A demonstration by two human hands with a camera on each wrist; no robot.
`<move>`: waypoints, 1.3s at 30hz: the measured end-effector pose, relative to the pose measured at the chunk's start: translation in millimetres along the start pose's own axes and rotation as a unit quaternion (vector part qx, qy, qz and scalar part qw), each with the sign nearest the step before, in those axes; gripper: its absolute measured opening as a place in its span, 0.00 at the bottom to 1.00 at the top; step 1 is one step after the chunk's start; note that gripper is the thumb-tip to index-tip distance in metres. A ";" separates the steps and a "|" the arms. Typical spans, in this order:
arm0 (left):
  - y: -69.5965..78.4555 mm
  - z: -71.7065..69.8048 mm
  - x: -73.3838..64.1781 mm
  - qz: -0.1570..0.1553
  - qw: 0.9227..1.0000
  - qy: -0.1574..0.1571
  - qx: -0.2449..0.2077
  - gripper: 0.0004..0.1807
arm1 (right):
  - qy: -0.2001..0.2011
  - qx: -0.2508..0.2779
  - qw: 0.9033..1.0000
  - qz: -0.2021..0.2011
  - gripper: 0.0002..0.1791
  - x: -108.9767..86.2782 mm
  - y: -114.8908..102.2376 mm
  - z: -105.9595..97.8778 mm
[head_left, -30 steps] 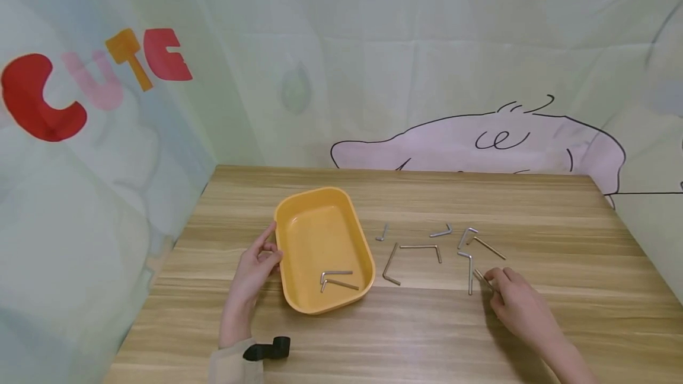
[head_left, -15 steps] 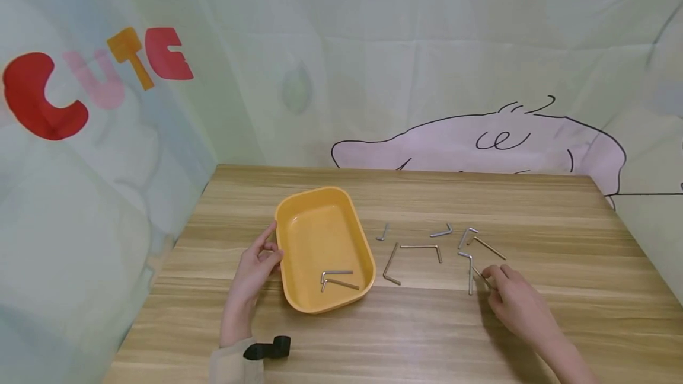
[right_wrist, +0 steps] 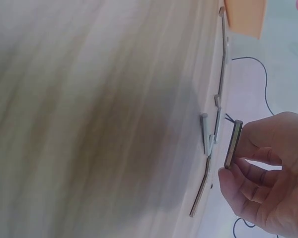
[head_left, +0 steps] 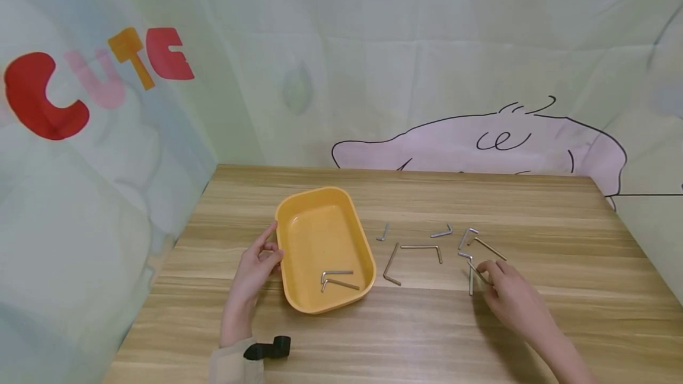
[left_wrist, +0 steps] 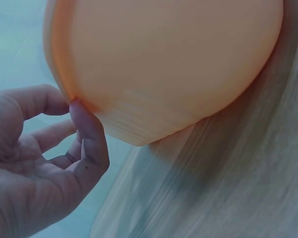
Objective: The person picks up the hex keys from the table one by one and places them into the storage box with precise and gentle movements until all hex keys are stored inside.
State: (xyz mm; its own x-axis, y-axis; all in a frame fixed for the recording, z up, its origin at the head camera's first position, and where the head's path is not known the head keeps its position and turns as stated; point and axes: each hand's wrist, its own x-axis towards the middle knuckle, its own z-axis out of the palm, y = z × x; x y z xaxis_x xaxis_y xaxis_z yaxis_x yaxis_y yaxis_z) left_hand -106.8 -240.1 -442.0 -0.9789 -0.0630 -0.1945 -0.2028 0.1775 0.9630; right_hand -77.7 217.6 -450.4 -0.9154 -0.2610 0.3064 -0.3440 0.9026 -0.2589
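My right hand (head_left: 514, 301) pinches a brass-toned hex key (right_wrist: 233, 144) between thumb and fingers, just above the wooden table (head_left: 427, 336). Under its free end lies a silver hex key (head_left: 471, 283), partly crossed by it in the head view. With thumb and index finger, my left hand (head_left: 256, 268) holds the left rim of a yellow tray (head_left: 320, 236). Inside the tray, near its front end, rest a silver hex key (head_left: 338, 272) and a darker hex key (head_left: 344, 284).
Several hex keys lie spread between the tray and my right hand, among them a brass one (head_left: 418, 246), another brass one (head_left: 391, 262) and a small silver one (head_left: 441, 234). A printed curtain (head_left: 320, 88) hangs behind the table.
My right hand has lifted the brass-toned hex key slightly and shifted a little to the left with it. The left hand and tray have stayed in place.
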 end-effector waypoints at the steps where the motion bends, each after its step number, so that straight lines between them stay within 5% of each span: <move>1: 0.1 0.0 -0.1 0.001 1.000 0.001 0.000 0.35 | 0.002 0.002 1.000 -0.002 0.20 0.9 -0.6 -0.2; 39: 3.3 0.6 -1.5 0.004 1.000 0.001 0.005 0.35 | 0.019 0.028 0.999 -0.027 0.20 21.3 -32.0 -12.0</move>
State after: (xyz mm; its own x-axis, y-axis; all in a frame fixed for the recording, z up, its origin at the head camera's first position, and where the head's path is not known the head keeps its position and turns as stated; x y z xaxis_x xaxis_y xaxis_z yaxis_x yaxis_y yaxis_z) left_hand -106.0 -238.9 -438.6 -0.9803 -0.0629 -0.1871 -0.1958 0.1882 0.9624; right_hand -83.6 187.2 -424.6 -0.8873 -0.2946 0.3547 -0.4046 0.8665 -0.2924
